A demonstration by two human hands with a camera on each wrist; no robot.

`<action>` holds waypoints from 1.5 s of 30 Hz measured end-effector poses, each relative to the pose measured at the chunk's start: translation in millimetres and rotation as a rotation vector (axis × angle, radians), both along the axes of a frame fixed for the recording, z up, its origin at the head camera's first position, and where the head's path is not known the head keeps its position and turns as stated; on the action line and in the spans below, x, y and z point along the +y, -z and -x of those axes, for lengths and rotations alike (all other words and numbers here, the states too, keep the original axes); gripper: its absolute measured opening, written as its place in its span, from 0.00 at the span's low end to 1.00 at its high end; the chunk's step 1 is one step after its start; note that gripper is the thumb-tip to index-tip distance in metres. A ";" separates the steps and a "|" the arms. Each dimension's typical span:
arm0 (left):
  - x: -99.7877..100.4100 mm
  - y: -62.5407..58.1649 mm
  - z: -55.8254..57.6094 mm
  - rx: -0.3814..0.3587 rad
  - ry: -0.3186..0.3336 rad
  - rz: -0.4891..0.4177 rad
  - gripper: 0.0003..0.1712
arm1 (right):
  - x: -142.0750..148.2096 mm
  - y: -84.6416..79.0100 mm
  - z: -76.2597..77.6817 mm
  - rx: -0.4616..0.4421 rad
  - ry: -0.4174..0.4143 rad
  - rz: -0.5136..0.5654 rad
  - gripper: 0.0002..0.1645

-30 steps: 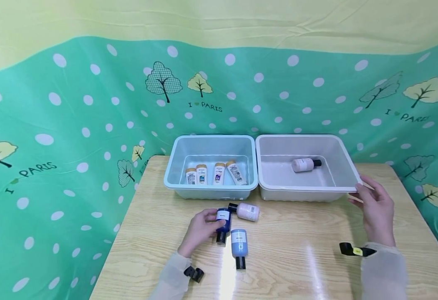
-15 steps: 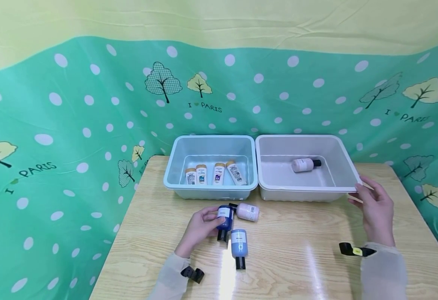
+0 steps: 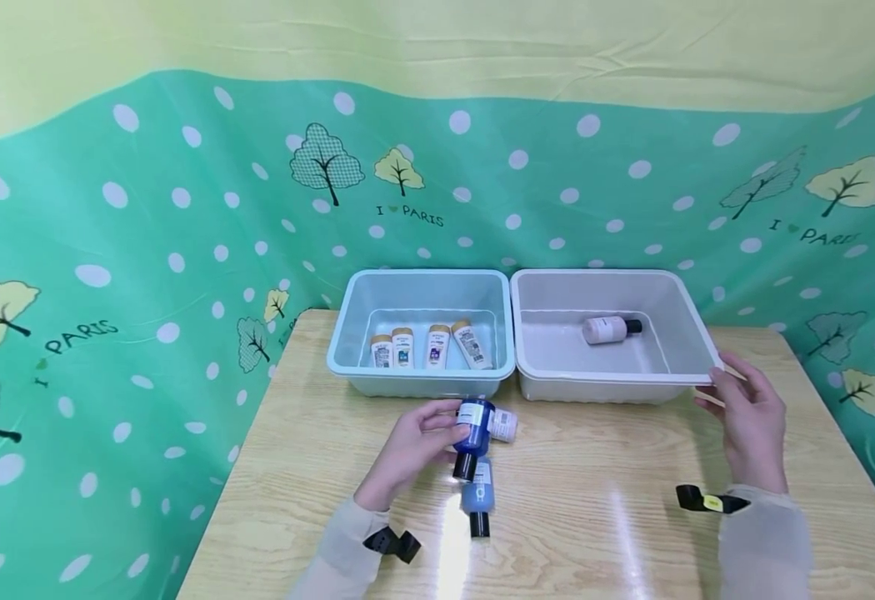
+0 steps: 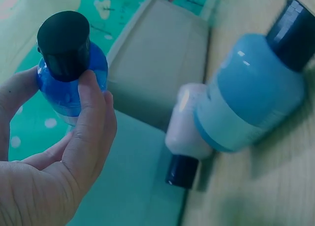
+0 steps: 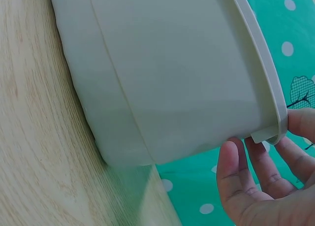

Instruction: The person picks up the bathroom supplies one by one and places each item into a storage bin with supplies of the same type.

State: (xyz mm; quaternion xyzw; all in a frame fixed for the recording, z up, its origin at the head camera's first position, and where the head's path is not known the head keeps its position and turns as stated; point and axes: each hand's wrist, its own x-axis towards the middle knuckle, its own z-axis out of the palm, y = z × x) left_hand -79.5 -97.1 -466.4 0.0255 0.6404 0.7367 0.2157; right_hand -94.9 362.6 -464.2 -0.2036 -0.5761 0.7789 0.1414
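Note:
My left hand (image 3: 413, 446) holds a dark blue bottle (image 3: 475, 425) with a black cap between thumb and fingers, cap pointing toward me. In the left wrist view the bottle (image 4: 54, 90) is off the table. Partly hidden behind it in the head view are a pink bottle (image 3: 504, 426) and a light blue bottle (image 3: 478, 496), both lying on the table. At the far right, my right hand (image 3: 752, 421) grips the front right corner of a grey bin (image 3: 598, 388). The right wrist view shows its thumb at the rim (image 5: 268, 71) and fingers beneath.
A light blue bin (image 3: 422, 385) stands left of the grey one and holds several white bottles (image 3: 438, 347) with gold caps. One pink bottle (image 3: 604, 330) lies inside the grey bin. Behind both hangs a green dotted cloth (image 3: 557, 183). Everything stands on a wooden table (image 3: 557, 500).
My left hand has lifted the dark blue bottle and carried it right and slightly away from me, over the other two bottles. The right hand stays at the grey bin's corner.

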 end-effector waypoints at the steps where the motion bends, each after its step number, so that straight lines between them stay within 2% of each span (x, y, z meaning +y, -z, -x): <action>1: 1.6 -2.8 0.6 0.002 0.005 -0.006 0.35 | -0.1 -0.3 -0.1 0.001 0.001 0.002 0.30; 6: 9.8 -14.4 6.3 0.010 0.018 -0.037 0.35 | -1.3 -1.9 -0.1 0.005 0.008 0.006 0.30; 12: 20.3 -27.8 18.5 0.036 0.020 -0.070 0.35 | -1.3 -2.3 0.8 -0.006 0.016 0.002 0.30; 17: 30.8 -38.9 34.7 0.074 0.022 -0.089 0.33 | -0.8 -2.5 0.2 -0.010 0.015 -0.004 0.30; 20: 37.5 -49.5 46.2 0.100 0.016 -0.091 0.33 | -0.5 -2.4 -0.5 -0.007 0.012 0.002 0.29; 26: 49.5 -72.7 70.9 0.150 0.009 -0.084 0.31 | -0.2 -0.9 -1.1 -0.009 0.008 0.005 0.29; 32: 66.2 -93.3 98.9 0.167 0.011 -0.085 0.31 | 2.6 0.3 -1.9 -0.013 -0.003 0.011 0.31; 40: 101.6 -117.3 147.9 0.166 -0.001 -0.057 0.31 | 3.8 0.7 -2.0 -0.002 0.001 0.019 0.30; 45: 125.7 -122.9 176.9 0.135 0.009 0.008 0.32 | 1.7 0.1 -0.4 -0.001 0.010 0.016 0.31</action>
